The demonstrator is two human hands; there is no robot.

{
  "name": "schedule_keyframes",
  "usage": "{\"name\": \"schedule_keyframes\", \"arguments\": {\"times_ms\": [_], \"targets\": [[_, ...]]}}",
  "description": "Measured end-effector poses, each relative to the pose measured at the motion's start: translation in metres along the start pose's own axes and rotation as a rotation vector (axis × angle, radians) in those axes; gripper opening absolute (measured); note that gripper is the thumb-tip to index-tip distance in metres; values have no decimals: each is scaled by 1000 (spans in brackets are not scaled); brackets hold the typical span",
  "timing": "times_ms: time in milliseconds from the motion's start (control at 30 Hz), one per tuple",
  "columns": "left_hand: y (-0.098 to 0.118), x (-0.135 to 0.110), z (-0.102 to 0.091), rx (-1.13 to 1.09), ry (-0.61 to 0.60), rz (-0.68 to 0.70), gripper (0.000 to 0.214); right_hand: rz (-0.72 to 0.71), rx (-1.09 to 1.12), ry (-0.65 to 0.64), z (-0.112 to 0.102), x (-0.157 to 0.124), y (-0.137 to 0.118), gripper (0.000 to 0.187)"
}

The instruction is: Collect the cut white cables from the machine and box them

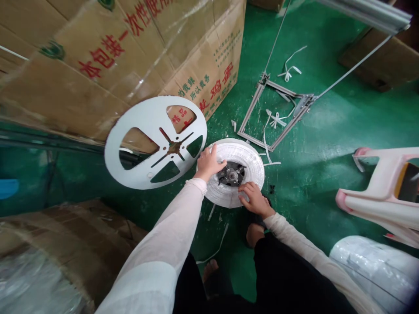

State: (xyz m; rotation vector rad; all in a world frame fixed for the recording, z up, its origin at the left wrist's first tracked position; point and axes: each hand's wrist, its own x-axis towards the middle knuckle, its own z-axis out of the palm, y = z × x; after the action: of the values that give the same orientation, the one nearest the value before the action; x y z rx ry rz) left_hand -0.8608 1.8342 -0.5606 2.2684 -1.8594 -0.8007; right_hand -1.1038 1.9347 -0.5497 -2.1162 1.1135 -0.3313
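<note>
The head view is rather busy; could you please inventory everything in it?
roll: 1, white, centre
hub: 1, dark, inside roll
disc: 1, white, left of roll
cardboard boxes: at least 4, brown, left, top and upper right
plastic sheeting: 1 heap, clear, lower left
metal frame: 1, grey, beyond roll
strip scraps: several, white, floor
unclear object: 1, blue, left edge
bars: count unclear, dark, left
stool: 1, white-pink, right edge
wrapped bundle: 1, white, lower right
floor: 1, green, throughout
sleeves: 2, pale, lower centre
trousers: 1 pair, black, bottom
feet: 2, dark footwear, below roll
left hand: 1, bare, roll's upper left
right hand: 1, bare, roll's lower right
</note>
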Motion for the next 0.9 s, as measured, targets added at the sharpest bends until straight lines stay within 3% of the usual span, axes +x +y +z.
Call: {"name": "schedule_keyframes", "arguments": {"times_ms": [167, 233, 367, 467, 533, 600, 700, 800, 900], "targets": [[-3, -3, 0, -152, 68, -17, 95, -24, 108, -115, -19, 9, 1, 25], [-4, -20, -2, -248, 126, -36, 90, 39, 141, -67, -27, 14, 0, 25], [7, -92, 8, -562, 356, -132, 28, 239, 230, 183, -25, 18, 0, 21], [29, -145, 36, -895, 253, -181, 24, 366, 444, 186, -10, 13, 1, 23], [44, -161, 57, -1080, 139, -251, 25, 435, 626, 185, 2, 10, 1, 25], [55, -161, 74, -1199, 95, -342, 31, 477, 779, 206, 12, 9, 1, 27], [63, -149, 84, -1241, 110, -385, 35, 480, 900, 199, 21, 10, 0, 29], [64, -142, 83, -1141, 131, -327, 36, 451, 895, 153, 24, 11, -1, 29], [61, -140, 77, -932, 105, -211, 37, 394, 743, 173, 23, 8, -4, 24]]}}
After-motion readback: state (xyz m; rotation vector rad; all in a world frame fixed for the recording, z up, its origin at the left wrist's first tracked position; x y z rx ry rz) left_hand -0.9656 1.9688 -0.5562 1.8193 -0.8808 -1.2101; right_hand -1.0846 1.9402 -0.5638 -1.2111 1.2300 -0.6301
